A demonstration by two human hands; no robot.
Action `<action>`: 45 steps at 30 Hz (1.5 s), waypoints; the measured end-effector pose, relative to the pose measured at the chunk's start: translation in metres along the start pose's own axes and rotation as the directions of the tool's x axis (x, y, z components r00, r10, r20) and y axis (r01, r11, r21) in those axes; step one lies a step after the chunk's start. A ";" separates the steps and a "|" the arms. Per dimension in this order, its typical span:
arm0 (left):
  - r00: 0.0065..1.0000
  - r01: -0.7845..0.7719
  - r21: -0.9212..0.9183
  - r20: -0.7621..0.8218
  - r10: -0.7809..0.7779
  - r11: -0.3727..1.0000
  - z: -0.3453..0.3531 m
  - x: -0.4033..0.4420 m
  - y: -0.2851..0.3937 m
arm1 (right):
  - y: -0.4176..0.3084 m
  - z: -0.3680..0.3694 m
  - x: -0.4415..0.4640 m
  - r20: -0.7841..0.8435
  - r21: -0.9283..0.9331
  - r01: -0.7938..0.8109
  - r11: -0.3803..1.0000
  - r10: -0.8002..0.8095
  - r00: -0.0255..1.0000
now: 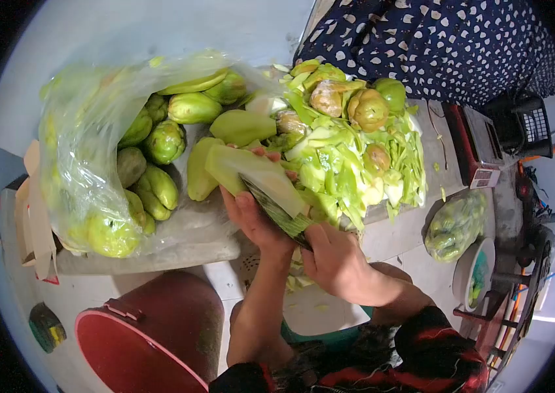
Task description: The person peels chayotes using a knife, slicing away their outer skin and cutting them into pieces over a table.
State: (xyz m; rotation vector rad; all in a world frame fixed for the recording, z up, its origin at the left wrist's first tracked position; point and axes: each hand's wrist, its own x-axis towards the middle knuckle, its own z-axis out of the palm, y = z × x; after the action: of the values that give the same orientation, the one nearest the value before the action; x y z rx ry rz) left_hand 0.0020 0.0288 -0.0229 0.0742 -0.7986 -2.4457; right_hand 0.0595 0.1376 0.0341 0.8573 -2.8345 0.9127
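Note:
My left hand (254, 223) is wrapped around a pale green, peeled-looking chayote (225, 164), its fingertips showing along the far side. My right hand (340, 262) is closed on the handle end of a broad-bladed knife (277, 208). The blade lies along the chayote, and its outline is partly lost in green reflections. Just beyond my left hand rests another smooth pale green chayote (241, 128). A heap of green peelings (336, 157) lies beyond my right hand, with several brownish, spoiled-looking chayotes (368, 110) on it.
A clear plastic bag (71, 177) of unpeeled chayotes (166, 141) lies open on the table (186, 245). Below stands a red bucket (160, 314). Rightward are a red scale (477, 147), a filled bag (457, 226) and a white basin (474, 278). Someone in dotted cloth (421, 46) is opposite.

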 end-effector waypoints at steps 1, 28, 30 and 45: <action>1.000 0.002 0.003 -0.017 -0.002 1.000 -0.001 -0.001 -0.003 | -0.001 -0.001 0.000 0.014 -0.002 -0.031 1.000 0.031 0.999; 0.983 0.026 0.318 0.164 -0.082 0.948 -0.003 0.010 0.009 | 0.025 -0.030 0.029 0.166 0.366 -0.255 0.895 0.206 0.964; 0.980 0.027 0.318 0.177 -0.087 0.948 -0.001 0.010 0.008 | 0.020 -0.020 0.023 0.042 0.342 -0.152 0.927 0.147 0.988; 0.842 0.536 -0.415 0.330 -0.427 0.735 -0.026 0.037 0.042 | 0.074 -0.035 0.025 0.355 0.781 -0.447 0.437 0.278 0.892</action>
State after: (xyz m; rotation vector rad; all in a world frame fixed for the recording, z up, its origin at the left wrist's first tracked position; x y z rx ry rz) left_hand -0.0027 -0.0328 -0.0164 -0.2061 -0.2083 -3.1335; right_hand -0.0042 0.1939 0.0291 0.2756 -2.6163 2.5526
